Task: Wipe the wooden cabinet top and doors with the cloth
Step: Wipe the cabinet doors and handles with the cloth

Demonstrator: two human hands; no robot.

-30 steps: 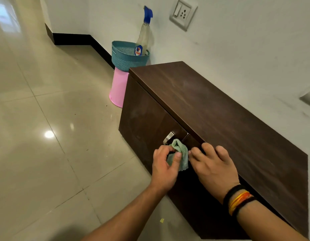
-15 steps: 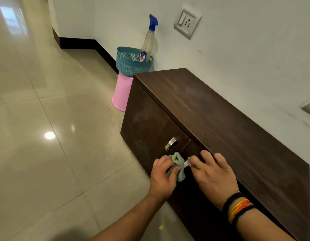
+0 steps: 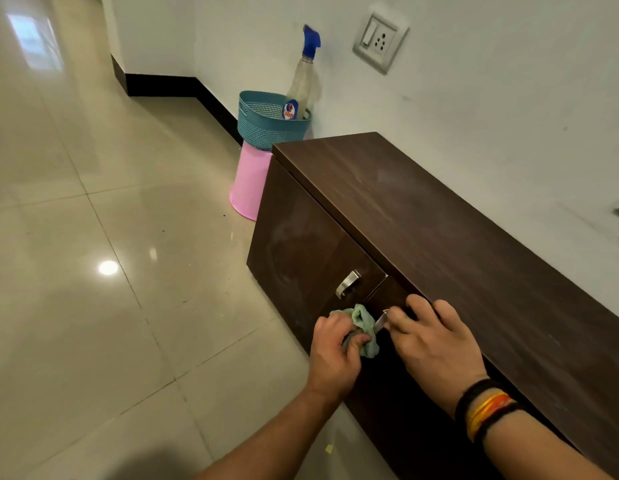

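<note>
Nearest in, the left hand (image 3: 336, 355) is bunched tight around a small pale-green cloth (image 3: 363, 329), pressing it to the front of the dark brown wooden cabinet (image 3: 457, 237) right where the two doors meet. The right hand (image 3: 429, 341), black and orange bands (image 3: 485, 407) at the wrist, has fingers curled on the near door's metal handle (image 3: 381, 322), apparently steadying or easing that door. Just beyond, the far door's silver handle (image 3: 348, 284) stands clear, and the cabinet top runs off along the white wall, showing faint dusty smears. Risk from here, as I read it: the cloth is wadded so small that it could snag on a handle or skip the seam, and a tug on the door could catch the left fingers in the gap. Further out, a teal perforated plastic basket (image 3: 266, 128) sits on an upturned pink plastic bin (image 3: 249, 181), holding a clear spray bottle with a blue trigger (image 3: 303, 77); its red-and-blue label is too blurred to read. A white wall socket (image 3: 379, 41) sits beyond.
</note>
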